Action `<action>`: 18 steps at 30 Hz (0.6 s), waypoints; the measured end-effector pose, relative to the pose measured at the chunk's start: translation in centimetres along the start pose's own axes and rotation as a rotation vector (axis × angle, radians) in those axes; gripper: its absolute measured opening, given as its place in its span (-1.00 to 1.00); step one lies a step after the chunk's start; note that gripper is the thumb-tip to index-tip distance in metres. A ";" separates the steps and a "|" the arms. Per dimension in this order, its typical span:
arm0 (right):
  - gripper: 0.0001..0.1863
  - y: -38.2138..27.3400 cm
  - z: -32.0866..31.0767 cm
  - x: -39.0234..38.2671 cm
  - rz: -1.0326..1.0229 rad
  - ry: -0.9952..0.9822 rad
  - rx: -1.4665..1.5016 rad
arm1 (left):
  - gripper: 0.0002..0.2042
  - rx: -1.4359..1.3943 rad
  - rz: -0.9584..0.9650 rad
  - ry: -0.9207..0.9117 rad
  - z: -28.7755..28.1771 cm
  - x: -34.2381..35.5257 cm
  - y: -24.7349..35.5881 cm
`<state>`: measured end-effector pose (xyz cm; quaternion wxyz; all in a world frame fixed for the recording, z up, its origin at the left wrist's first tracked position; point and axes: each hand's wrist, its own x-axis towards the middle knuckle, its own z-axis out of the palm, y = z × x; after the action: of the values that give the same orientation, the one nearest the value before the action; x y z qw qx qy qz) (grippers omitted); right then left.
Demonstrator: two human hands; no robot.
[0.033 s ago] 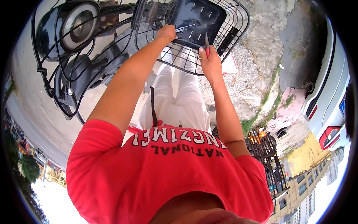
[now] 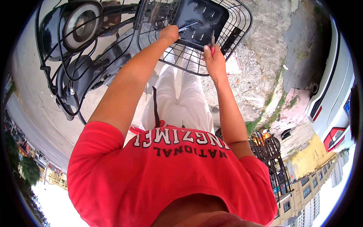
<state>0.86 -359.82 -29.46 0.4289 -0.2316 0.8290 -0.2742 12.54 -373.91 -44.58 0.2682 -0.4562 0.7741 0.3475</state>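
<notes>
My left hand (image 2: 168,34) is closed on a slim silver tool (image 2: 188,27) that reaches over the black slotted plate (image 2: 196,15) in a wire basket (image 2: 238,33). My right hand (image 2: 214,65), at the basket's near right side, grips a red-handled tool (image 2: 212,50) with a metal tip pointing up over the plate, which looks like pliers. Whether either tool touches the plate I cannot tell.
The vehicle's round black-cased lamp (image 2: 81,28), black cables and frame fill the upper left. Rough concrete (image 2: 261,49) lies right of the basket. A white car (image 2: 323,102) stands at the far right. A dark metal rack (image 2: 268,162) is at the lower right.
My right hand and the red-handled tool have shifted slightly up and to the right. The silver tool's angle has changed a little.
</notes>
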 end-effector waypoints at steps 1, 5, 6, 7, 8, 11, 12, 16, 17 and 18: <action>-0.72 -0.7 -0.7 0.4 0.117 -0.005 0.171 | -0.69 0.014 0.037 0.014 -0.3 -0.7 0.2; -0.73 0.0 -1.6 1.0 0.016 0.069 0.124 | -0.73 -0.048 -0.008 0.162 -2.2 -2.6 0.7; -0.73 0.3 -1.6 1.1 0.026 0.089 0.148 | -0.73 -0.077 -0.051 0.222 -2.4 -2.8 0.7; -0.73 0.5 -1.7 1.2 0.037 0.108 0.172 | -0.75 -0.065 -0.067 0.250 -2.1 -2.1 0.2; -0.73 0.5 -1.8 1.3 0.077 0.085 0.187 | -0.75 -0.047 -0.074 0.224 -1.7 -2.1 -0.2; -0.72 1.6 -1.4 2.2 0.138 0.052 0.192 | -0.75 -0.056 -0.114 0.143 -1.3 -2.3 -0.6; -0.72 3.1 -0.6 3.3 0.118 0.070 0.167 | -0.74 -0.104 -0.137 0.116 -1.3 -2.4 -0.3; -0.71 3.1 0.2 5.6 0.021 0.165 -0.225 | -0.74 -0.144 -0.171 0.095 -0.6 -2.5 -0.5; -0.71 3.2 0.4 5.8 -0.010 0.171 -0.251 | -0.74 -0.134 -0.174 0.098 -0.7 -2.5 -0.7; -0.71 4.4 0.6 6.2 0.010 0.148 -0.181 | -0.75 -0.126 -0.166 0.100 -0.6 -2.4 -0.6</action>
<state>-2.56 -360.58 -36.20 0.3456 -0.2442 0.8808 -0.2125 14.05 -373.35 -42.60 0.2279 -0.5514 0.7226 0.3491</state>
